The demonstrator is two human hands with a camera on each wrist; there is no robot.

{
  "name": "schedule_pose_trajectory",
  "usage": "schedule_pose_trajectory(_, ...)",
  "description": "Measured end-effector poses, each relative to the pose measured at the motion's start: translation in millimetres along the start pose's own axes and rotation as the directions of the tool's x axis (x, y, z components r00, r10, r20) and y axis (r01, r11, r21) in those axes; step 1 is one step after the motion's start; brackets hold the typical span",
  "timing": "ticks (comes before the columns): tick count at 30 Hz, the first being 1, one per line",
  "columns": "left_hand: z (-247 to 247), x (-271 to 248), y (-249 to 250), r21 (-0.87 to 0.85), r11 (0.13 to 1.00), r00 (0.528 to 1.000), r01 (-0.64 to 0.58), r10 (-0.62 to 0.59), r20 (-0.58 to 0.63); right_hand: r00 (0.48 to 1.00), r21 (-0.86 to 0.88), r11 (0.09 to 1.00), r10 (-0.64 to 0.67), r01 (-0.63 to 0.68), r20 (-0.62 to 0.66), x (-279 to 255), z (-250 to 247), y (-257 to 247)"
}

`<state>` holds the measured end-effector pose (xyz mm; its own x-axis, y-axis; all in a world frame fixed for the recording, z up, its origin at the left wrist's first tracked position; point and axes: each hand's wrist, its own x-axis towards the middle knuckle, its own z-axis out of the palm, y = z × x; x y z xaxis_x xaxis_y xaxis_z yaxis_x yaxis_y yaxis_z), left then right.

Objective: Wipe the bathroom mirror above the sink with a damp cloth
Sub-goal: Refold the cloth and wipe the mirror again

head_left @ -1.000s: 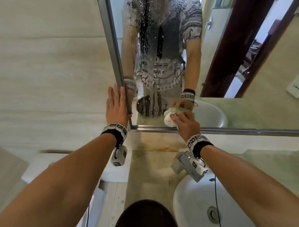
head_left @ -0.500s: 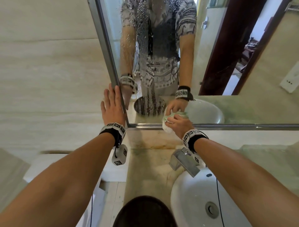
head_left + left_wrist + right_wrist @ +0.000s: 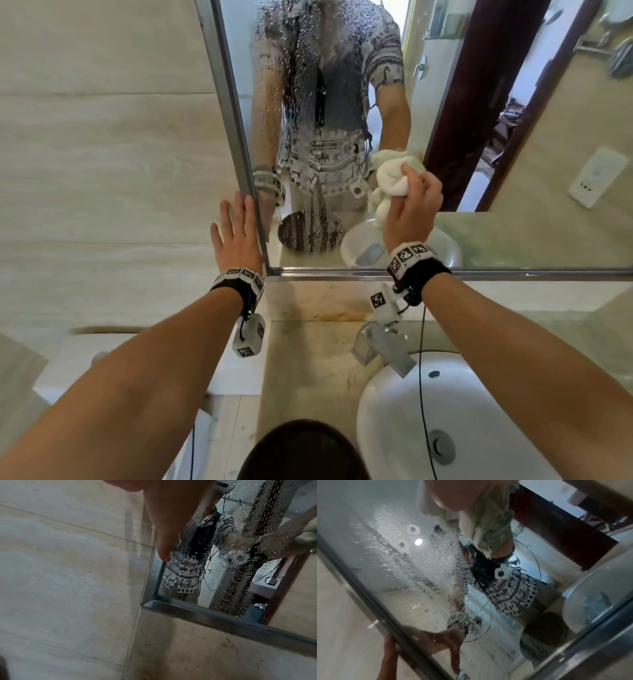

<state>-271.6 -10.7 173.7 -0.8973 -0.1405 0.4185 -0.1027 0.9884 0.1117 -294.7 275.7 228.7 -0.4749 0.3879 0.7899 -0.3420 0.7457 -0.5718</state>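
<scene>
A metal-framed mirror (image 3: 513, 236) hangs on the tiled wall above the sink (image 3: 404, 428); water drops cover its left part (image 3: 308, 85). My right hand (image 3: 411, 202) grips a bunched white and pale green cloth (image 3: 390, 181) and presses it against the glass a little above the bottom frame. In the right wrist view the cloth (image 3: 486, 524) hangs from my fingers against the wet glass (image 3: 423, 563). My left hand (image 3: 236, 233) lies flat with straight fingers on the wall tile, its fingers (image 3: 164, 536) touching the mirror's left frame (image 3: 150, 582).
A chrome faucet (image 3: 383, 346) stands at the sink's back edge below my right wrist. A stained stone counter (image 3: 308, 370) runs under the mirror. A dark round object (image 3: 301, 452) sits at the bottom of the head view. The mirror reflects a dark door frame (image 3: 479, 102).
My right hand has lifted the cloth up the glass from the bottom frame and slightly to the right. The left hand has stayed flat at the frame's left edge.
</scene>
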Motion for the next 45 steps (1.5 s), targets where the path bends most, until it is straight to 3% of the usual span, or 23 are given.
schedule_pose_trajectory(3, 2, 3, -6, 0.023, 0.999, 0.998, -0.029, 0.027, 0.054, 0.999, -0.042, 0.998, 0.036, -0.036, 0.000, -8, 15, -2)
schedule_pose_trajectory(5, 4, 5, -9, 0.020, 0.999, 0.998, -0.040, 0.039, 0.050, 0.992, -0.069, 0.993, -0.095, 0.101, 0.084, -26, 22, 1)
schedule_pose_trajectory(9, 9, 7, -13, 0.042, 0.998, 0.998, -0.056, 0.054, 0.036, 0.836, -0.075, 0.878, -0.419, 0.472, 0.354, -71, 38, 15)
schedule_pose_trajectory(13, 11, 7, -15, 0.054, 0.996, 0.997, -0.064, 0.062, 0.038, 0.765, -0.072, 0.805, -0.525, 0.588, 0.374, -87, 50, 25)
schedule_pose_trajectory(17, 8, 6, -13, 0.051, 0.996, 0.996, -0.070, 0.067, 0.056, 0.531, 0.050, 0.644, -0.670, 0.764, 0.518, -89, 55, 46)
schedule_pose_trajectory(20, 7, 6, -14, 0.051, 0.997, 0.997, -0.064, 0.061, 0.054, 0.396, 0.112, 0.569, -0.688, 0.815, 0.609, -89, 61, 54)
schedule_pose_trajectory(23, 7, 6, -13, 0.040, 0.997, 0.997, -0.062, 0.060, 0.049, 0.228, 0.167, 0.454, -0.692, 0.875, 0.685, -91, 62, 57)
schedule_pose_trajectory(28, 4, 4, -12, 0.048, 0.997, 0.997, -0.052, 0.050, 0.059, 0.140, 0.153, 0.494, -0.505, 0.856, 0.852, -91, 53, 37)
schedule_pose_trajectory(30, 0, 2, -13, 0.040, 0.998, 0.997, -0.057, 0.055, 0.063, 0.138, 0.137, 0.558, -0.422, 0.819, 0.896, -87, 48, 25)
schedule_pose_trajectory(32, -9, 0, -14, 0.019, 0.997, 0.994, -0.069, 0.068, 0.091, 0.172, 0.117, 0.630, -0.379, 0.768, 0.909, -80, 42, 12)
schedule_pose_trajectory(36, -41, -8, -13, -0.031, 0.994, 0.972, -0.101, 0.105, 0.209, 0.397, 0.017, 0.815, -0.300, 0.579, 0.867, -58, 24, -25)
schedule_pose_trajectory(39, -75, -9, -11, -0.055, 0.991, 0.969, -0.123, 0.132, 0.208, 0.548, 0.012, 0.920, -0.244, 0.392, 0.800, -34, 8, -53)
schedule_pose_trajectory(42, -118, 1, -6, -0.128, 0.985, 0.971, -0.113, 0.137, 0.196, 0.681, 0.018, 0.967, -0.191, 0.253, 0.706, -3, -7, -85)
schedule_pose_trajectory(45, -166, 14, -1, -0.169, 0.974, 0.976, -0.151, 0.174, 0.129, 0.773, 0.047, 0.980, -0.181, 0.193, 0.609, 32, -22, -116)
